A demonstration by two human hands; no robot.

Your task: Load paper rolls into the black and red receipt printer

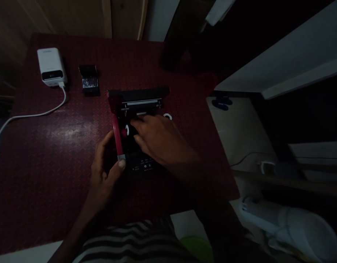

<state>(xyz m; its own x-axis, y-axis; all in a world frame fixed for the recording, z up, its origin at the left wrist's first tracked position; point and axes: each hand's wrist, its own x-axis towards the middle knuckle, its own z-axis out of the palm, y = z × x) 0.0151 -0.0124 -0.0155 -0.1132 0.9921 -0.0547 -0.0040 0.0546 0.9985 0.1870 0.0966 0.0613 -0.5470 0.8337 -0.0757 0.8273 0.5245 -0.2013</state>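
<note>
A small black-and-red printer (118, 137) lies on the table with its lid (141, 95) raised. My left hand (105, 164) is curled round its left side, the thumb on the grey front corner and the fingers along the outer wall. Inside the bay, my right hand (160, 138) has its fingers closed on a dark roll with a white end ring (127, 130). The ring faces a red knob (123, 133) on the left wall. My right hand hides much of the roll and the bay's right side. A white ring (167, 116) shows just beyond that hand.
The table has a dark red textured top (61, 175). At its back left are a white power bank (50, 62) with a white cable (34, 115) and a small black roll with a shiny unwound strip (90, 82). Dark slippers (221, 103) lie on the floor at right.
</note>
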